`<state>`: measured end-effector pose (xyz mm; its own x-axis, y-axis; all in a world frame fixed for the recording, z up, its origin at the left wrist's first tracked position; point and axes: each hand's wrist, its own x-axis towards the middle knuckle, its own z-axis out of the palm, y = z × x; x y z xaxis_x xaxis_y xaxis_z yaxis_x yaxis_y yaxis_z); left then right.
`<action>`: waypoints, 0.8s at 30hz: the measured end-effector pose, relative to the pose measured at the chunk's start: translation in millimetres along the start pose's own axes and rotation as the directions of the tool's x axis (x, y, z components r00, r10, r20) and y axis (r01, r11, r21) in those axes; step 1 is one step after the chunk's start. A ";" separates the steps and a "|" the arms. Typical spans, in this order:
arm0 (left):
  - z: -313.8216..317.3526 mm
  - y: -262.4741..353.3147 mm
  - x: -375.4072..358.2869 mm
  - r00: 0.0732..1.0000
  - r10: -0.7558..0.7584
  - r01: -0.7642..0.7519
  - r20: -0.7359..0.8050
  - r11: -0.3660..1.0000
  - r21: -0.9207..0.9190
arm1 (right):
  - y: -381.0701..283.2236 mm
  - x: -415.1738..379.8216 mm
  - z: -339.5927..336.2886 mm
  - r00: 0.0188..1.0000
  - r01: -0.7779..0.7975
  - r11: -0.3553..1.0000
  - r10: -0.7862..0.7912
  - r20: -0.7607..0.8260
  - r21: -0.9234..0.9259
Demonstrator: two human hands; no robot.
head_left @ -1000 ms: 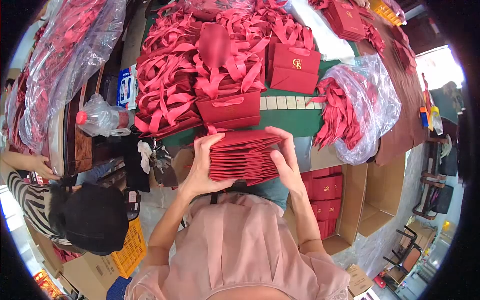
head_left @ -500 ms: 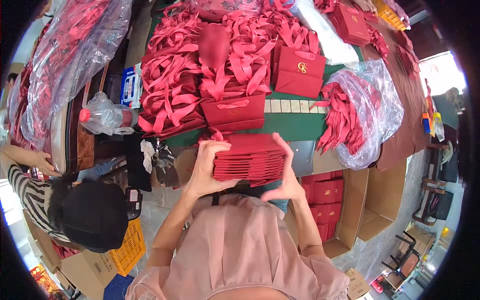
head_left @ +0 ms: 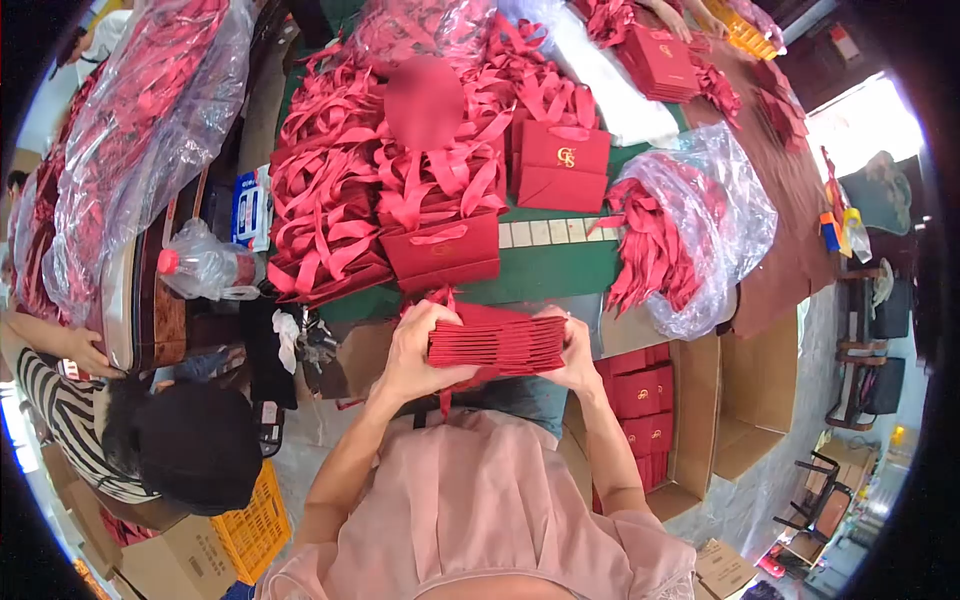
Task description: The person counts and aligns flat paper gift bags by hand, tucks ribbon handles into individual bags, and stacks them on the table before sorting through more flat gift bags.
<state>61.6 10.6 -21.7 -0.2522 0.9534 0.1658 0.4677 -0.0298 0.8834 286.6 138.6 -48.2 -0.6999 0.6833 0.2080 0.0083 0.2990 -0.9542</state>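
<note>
Between my two hands is a stack of flat red paper gift bags [head_left: 497, 342], its layered edges facing me. My left hand [head_left: 420, 350] grips the stack's left end, and my right hand [head_left: 573, 352] is closed round the right end. Beyond the stack, on the green table surface, stand rows of red gift bags [head_left: 442, 252] with tangled pink-red ribbon handles. Nearby, a red bag [head_left: 563, 166] bears a gold logo. A clear plastic bag [head_left: 715, 230] with red ribbon-handled pieces inside lies to the right of these.
Below right, an open cardboard box [head_left: 692, 420] holds red bags. A person in a black cap [head_left: 198, 445] sits at left, near a yellow crate [head_left: 252, 515]. A plastic bottle [head_left: 205, 262] lies on the table's left side. Another person's hands [head_left: 672, 18] show at the far top right.
My right hand has closed from spread fingers onto the stack's right end. The stack has tilted so more of its layered edges face me. The view has shifted slightly.
</note>
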 end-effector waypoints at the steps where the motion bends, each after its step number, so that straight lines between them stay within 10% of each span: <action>1: 2.3 7.8 4.8 1.000 0.016 -0.016 0.010 1.000 -0.013 | -1.2 -3.4 -6.1 0.999 0.024 1.000 -0.023 -0.022 0.016; 10: 47.3 69.1 41.2 0.917 0.258 -0.239 -0.304 0.966 0.100 | -57.7 -2.5 -83.5 0.907 0.095 0.962 -0.190 -0.375 -0.257; 13: 68.1 65.4 24.4 0.996 -0.006 -0.017 -0.090 0.967 -0.253 | -58.6 -0.5 -87.5 0.875 0.098 0.801 -0.352 -0.332 -0.590; 19: 96.1 37.7 28.7 0.789 -0.407 0.550 0.460 0.132 -0.825 | -27.8 -26.1 -41.2 0.911 0.266 0.560 -0.412 0.014 -0.784; 24: 102.5 11.0 12.0 0.597 -0.576 0.655 0.559 -0.053 -0.754 | -25.1 -55.4 -14.1 0.942 0.279 0.561 -0.316 0.109 -0.780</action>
<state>150.5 52.5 -54.9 0.0536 0.7542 -0.6545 -0.8285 0.3995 0.3925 335.2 102.7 -32.8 -0.7403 0.4764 0.4744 0.3663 0.8775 -0.3096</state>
